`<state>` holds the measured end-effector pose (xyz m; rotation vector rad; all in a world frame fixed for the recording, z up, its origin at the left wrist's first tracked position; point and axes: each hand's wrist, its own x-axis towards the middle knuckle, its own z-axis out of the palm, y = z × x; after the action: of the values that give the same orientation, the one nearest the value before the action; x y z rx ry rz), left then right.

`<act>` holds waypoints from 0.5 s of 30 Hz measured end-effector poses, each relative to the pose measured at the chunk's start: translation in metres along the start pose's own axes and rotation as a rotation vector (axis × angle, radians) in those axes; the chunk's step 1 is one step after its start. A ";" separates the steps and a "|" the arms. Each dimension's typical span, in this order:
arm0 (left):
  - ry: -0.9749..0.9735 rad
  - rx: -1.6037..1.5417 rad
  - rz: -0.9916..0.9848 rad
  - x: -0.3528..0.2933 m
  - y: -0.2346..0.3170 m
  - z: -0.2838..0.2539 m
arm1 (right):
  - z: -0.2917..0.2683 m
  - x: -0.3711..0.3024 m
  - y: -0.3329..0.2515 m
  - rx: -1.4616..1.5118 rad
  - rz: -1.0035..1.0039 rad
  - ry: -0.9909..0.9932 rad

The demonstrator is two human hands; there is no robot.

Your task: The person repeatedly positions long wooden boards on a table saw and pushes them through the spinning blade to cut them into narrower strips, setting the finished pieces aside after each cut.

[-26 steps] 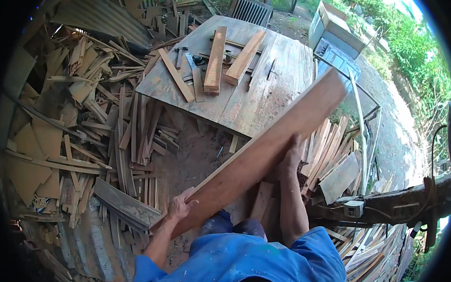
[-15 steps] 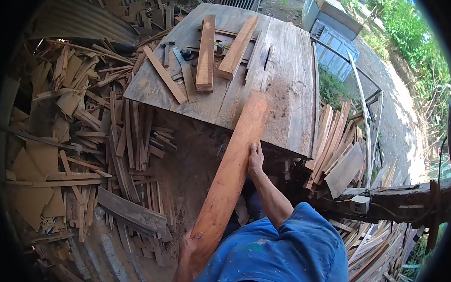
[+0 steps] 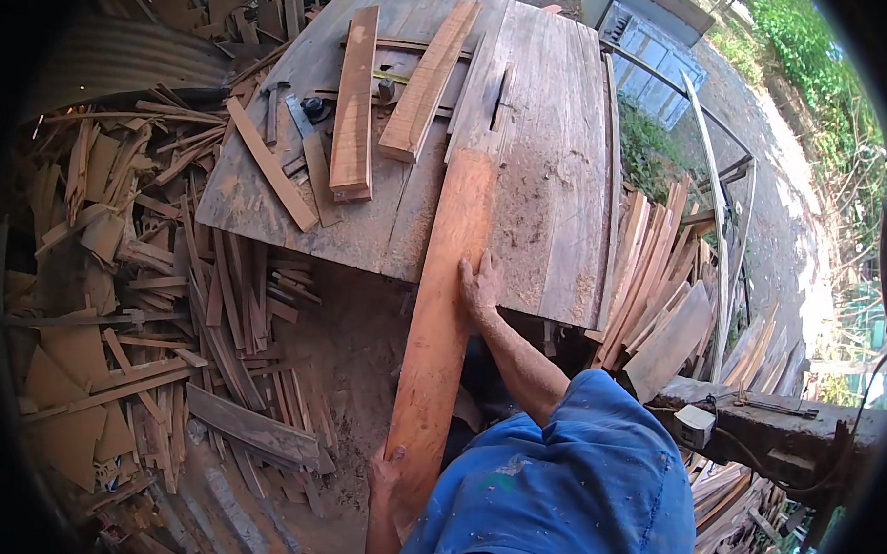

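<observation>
I hold a long reddish-brown plank point(image 3: 445, 306) that runs from my waist up onto the grey wooden workbench point(image 3: 557, 156). My left hand point(image 3: 384, 472) grips the plank's near end at its left edge. My right hand point(image 3: 481, 283) lies flat on the plank's right edge, just where it crosses the bench's front edge. The far end of the plank rests on the bench top among sawdust.
On the bench lie two shorter planks point(image 3: 354, 104), a thin slat point(image 3: 269, 166) and small tools point(image 3: 311, 108). Heaps of wood offcuts point(image 3: 131, 288) cover the ground at left. More boards point(image 3: 659, 279) lean at right beside a machine point(image 3: 762, 432).
The plank has swung from pointing up to the right to lying along the bench with its far end set down. My right hand has stayed on its edge; my left hand shifted right with the near end.
</observation>
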<state>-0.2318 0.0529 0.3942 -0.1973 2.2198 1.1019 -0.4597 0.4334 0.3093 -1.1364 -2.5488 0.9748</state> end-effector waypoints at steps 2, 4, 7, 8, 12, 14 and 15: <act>-0.005 0.019 0.024 0.020 0.018 -0.003 | 0.013 0.012 0.003 0.012 -0.046 0.128; -0.010 0.060 -0.018 0.053 -0.003 -0.009 | 0.026 0.025 -0.003 0.037 -0.030 0.099; -0.005 0.063 -0.036 0.079 -0.013 -0.010 | 0.033 0.048 -0.007 0.027 -0.056 0.105; 0.010 0.032 -0.007 0.089 -0.008 -0.008 | 0.032 0.058 -0.005 0.027 -0.050 0.119; -0.017 0.128 -0.025 0.108 0.006 0.001 | 0.033 0.090 -0.002 0.004 -0.066 0.118; -0.019 0.049 0.041 0.111 0.023 0.013 | 0.032 0.100 0.000 -0.011 -0.068 0.144; -0.021 0.051 0.037 0.113 0.028 0.013 | 0.031 0.104 -0.002 0.012 -0.061 0.121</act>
<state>-0.3246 0.0973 0.3388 -0.1220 2.2383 1.0606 -0.5454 0.4920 0.2776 -1.0733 -2.4630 0.8783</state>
